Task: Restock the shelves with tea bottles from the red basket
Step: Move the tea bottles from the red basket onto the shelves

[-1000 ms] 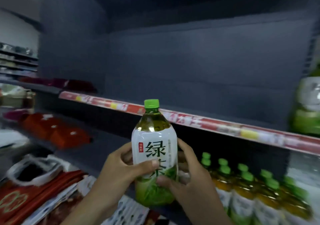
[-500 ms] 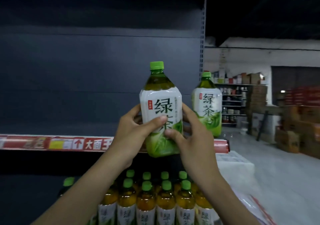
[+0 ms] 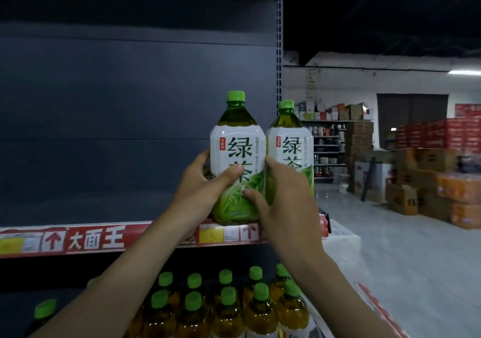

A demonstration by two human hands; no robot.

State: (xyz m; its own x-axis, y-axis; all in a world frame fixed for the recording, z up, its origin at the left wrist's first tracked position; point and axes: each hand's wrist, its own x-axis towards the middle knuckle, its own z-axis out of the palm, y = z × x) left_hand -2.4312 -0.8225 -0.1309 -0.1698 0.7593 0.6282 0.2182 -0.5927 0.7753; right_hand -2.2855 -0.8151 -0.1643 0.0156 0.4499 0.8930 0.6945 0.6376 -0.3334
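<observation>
Both hands are gripping one tea bottle (image 3: 238, 155): left hand (image 3: 200, 189) wrapping its left side, thumb across the label; right hand (image 3: 283, 202) curling fingers round its right side. Bottle is standing upright, base at the shelf (image 3: 104, 238) front edge, second bottle (image 3: 291, 145) just beside it on the right. Probably needing a push straight back.

Stockroom clutter out past the end of the aisle.
Brown cardboard boxes (image 3: 406, 198) sit stacked along the right edge of the grey floor (image 3: 385, 254), with orange packs (image 3: 460, 189) among them and red cartons (image 3: 440, 133) piled behind. At the floor's far edge, a rack of small goods (image 3: 328, 153) stands against the white wall (image 3: 364, 82), near a dark opening (image 3: 412, 114) and a lit ceiling lamp (image 3: 465, 72).
</observation>
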